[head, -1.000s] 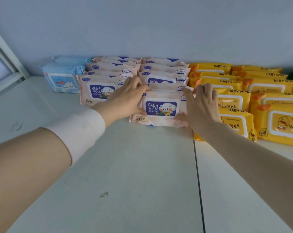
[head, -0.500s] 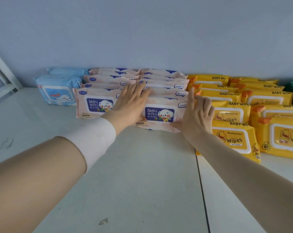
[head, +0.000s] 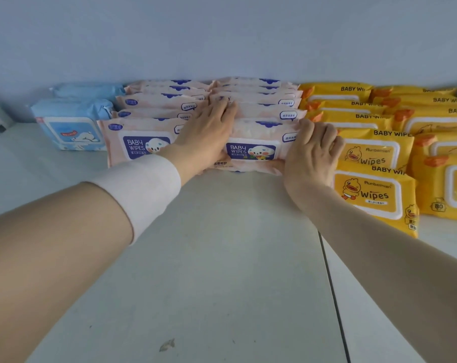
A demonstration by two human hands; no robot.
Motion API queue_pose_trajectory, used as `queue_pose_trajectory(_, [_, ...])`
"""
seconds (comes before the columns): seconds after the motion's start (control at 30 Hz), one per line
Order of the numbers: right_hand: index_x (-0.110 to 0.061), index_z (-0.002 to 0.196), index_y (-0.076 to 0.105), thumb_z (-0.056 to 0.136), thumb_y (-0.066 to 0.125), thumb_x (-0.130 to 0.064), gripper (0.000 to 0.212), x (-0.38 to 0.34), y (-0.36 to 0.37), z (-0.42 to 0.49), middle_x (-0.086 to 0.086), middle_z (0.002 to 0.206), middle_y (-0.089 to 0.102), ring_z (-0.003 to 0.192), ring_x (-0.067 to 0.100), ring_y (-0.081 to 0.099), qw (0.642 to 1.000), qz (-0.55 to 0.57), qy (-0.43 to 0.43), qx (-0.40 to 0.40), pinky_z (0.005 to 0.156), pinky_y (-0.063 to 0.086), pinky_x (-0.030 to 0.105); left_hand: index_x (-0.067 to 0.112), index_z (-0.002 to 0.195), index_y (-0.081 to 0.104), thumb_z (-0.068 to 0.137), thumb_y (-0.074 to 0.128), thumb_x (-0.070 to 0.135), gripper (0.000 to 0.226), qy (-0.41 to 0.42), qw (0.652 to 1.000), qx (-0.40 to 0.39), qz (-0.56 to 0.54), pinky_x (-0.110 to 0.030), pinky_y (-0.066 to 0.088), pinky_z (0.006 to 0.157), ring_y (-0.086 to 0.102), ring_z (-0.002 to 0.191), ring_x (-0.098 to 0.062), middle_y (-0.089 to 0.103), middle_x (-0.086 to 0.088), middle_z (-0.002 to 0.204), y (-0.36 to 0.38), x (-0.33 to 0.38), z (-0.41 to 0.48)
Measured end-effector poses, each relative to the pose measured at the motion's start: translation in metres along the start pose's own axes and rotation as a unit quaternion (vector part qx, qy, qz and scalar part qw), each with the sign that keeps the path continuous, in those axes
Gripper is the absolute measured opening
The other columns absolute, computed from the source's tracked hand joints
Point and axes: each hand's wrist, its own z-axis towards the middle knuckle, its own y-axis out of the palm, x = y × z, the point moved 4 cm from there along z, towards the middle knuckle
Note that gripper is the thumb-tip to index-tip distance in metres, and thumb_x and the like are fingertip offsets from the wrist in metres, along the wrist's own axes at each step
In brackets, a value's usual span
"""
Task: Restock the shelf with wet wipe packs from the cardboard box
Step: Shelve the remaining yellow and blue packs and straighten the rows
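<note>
A pink baby wipes pack [head: 253,150] stands at the front of the right pink row on the white shelf [head: 222,258]. My left hand [head: 209,132] lies flat against its left end, fingers reaching over onto the packs behind. My right hand [head: 311,153] curls around its right end, fingertips over the top edge. A second pink row [head: 141,142] stands just left of it. The cardboard box is out of view.
Blue wipe packs [head: 70,127] sit at the far left. Yellow duck-print packs [head: 374,189] fill the right side, reaching closer to me than the pink rows. A seam [head: 332,297] runs across the shelf surface. The wall is right behind the rows.
Both hands have pushed the front pink pack back against its row. The camera has come closer and the view has shifted down a little.
</note>
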Motion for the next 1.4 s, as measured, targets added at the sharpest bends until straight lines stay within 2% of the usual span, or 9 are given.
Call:
queue_pose_trajectory(0.17, [-0.012, 0.149, 0.002, 0.065, 0.073, -0.058, 0.119, -0.001, -0.015, -0.001, 0.013, 0.145, 0.025, 0.135, 0.031, 0.02, 0.997, 0.038, 0.029, -0.057, 0.112, 0.014, 0.039, 0.0, 0.147, 0.013, 0.074, 0.071, 0.045, 0.103, 0.021, 0.998, -0.036, -0.045, -0.039, 0.018, 0.115, 0.022, 0.14, -0.033, 0.019, -0.018, 0.153, -0.01, -0.001, -0.001])
queue_pose_trajectory(0.23, [-0.012, 0.15, -0.003, 0.068, 0.073, -0.055, 0.12, -0.001, -0.022, -0.012, 0.012, 0.148, 0.021, 0.137, 0.031, 0.016, 0.994, 0.096, 0.047, -0.033, 0.112, 0.013, 0.038, 0.0, 0.147, 0.009, 0.076, 0.068, 0.05, 0.106, 0.019, 0.997, -0.049, -0.061, -0.038, 0.017, 0.116, 0.018, 0.143, -0.033, 0.016, -0.017, 0.155, -0.013, -0.002, 0.0])
queue_pose_trajectory(0.33, [-0.009, 0.149, -0.003, 0.08, 0.067, -0.043, 0.104, -0.01, -0.022, -0.044, 0.014, 0.148, 0.016, 0.136, 0.032, 0.013, 0.986, 0.16, 0.035, -0.009, 0.111, 0.001, 0.033, 0.002, 0.148, 0.008, 0.078, 0.065, 0.05, 0.103, 0.015, 0.995, -0.066, -0.072, -0.038, 0.018, 0.116, 0.017, 0.144, -0.031, 0.014, -0.016, 0.156, -0.014, -0.005, 0.002])
queue_pose_trajectory(0.5, [-0.003, 0.148, -0.007, 0.088, 0.061, -0.034, 0.096, -0.021, 0.011, -0.058, 0.017, 0.146, 0.016, 0.137, 0.032, 0.016, 0.945, 0.271, 0.16, -0.086, 0.116, 0.013, 0.034, 0.006, 0.148, 0.013, 0.077, 0.067, 0.049, 0.099, 0.02, 0.991, -0.095, -0.091, -0.036, 0.023, 0.114, 0.021, 0.143, -0.025, 0.018, -0.008, 0.156, -0.013, -0.013, 0.009])
queue_pose_trajectory(0.67, [-0.007, 0.137, 0.029, 0.094, 0.053, -0.018, 0.051, -0.011, 0.016, -0.028, 0.014, 0.14, 0.036, 0.13, 0.029, 0.036, 0.931, 0.292, 0.216, -0.04, 0.106, 0.029, 0.032, 0.008, 0.135, 0.038, 0.072, 0.073, 0.046, 0.082, 0.012, 0.99, -0.092, -0.104, -0.036, 0.04, 0.094, 0.046, 0.123, -0.027, 0.044, -0.007, 0.14, -0.013, -0.015, 0.018])
queue_pose_trajectory(0.83, [-0.005, 0.127, 0.036, 0.092, 0.056, -0.015, 0.042, -0.009, 0.022, -0.02, 0.015, 0.133, 0.042, 0.122, 0.031, 0.044, 0.94, 0.274, 0.201, -0.015, 0.099, 0.036, 0.032, 0.008, 0.119, 0.047, 0.074, 0.072, 0.046, 0.064, 0.012, 0.995, -0.066, -0.078, -0.034, 0.039, 0.074, 0.053, 0.108, -0.03, 0.055, -0.009, 0.124, -0.011, -0.014, 0.021])
queue_pose_trajectory(1.07, [-0.006, 0.131, 0.033, 0.089, 0.06, -0.021, 0.052, -0.003, 0.012, -0.017, 0.014, 0.136, 0.039, 0.126, 0.03, 0.04, 0.925, 0.319, 0.193, -0.078, 0.103, 0.034, 0.035, 0.007, 0.132, 0.039, 0.076, 0.07, 0.046, 0.076, 0.022, 0.991, -0.09, -0.095, -0.036, 0.039, 0.095, 0.042, 0.129, -0.029, 0.034, -0.007, 0.15, -0.016, -0.014, 0.018])
queue_pose_trajectory(1.27, [-0.004, 0.131, 0.034, 0.09, 0.059, -0.027, 0.053, -0.008, 0.014, -0.011, 0.015, 0.137, 0.038, 0.128, 0.031, 0.039, 0.95, 0.241, 0.17, -0.1, 0.106, 0.032, 0.035, 0.004, 0.144, 0.028, 0.082, 0.065, 0.04, 0.08, 0.015, 0.99, -0.106, -0.091, -0.038, 0.033, 0.11, 0.032, 0.138, -0.027, 0.021, -0.01, 0.156, -0.011, -0.012, 0.02])
queue_pose_trajectory(1.4, [-0.003, 0.134, 0.036, 0.089, 0.061, -0.03, 0.059, -0.009, 0.006, -0.002, 0.015, 0.137, 0.044, 0.127, 0.03, 0.043, 0.953, 0.191, 0.162, -0.174, 0.104, 0.037, 0.035, 0.002, 0.144, 0.024, 0.083, 0.064, 0.041, 0.083, 0.003, 0.991, -0.131, -0.042, -0.043, 0.032, 0.111, 0.031, 0.138, -0.033, 0.022, -0.014, 0.154, -0.014, -0.007, 0.018])
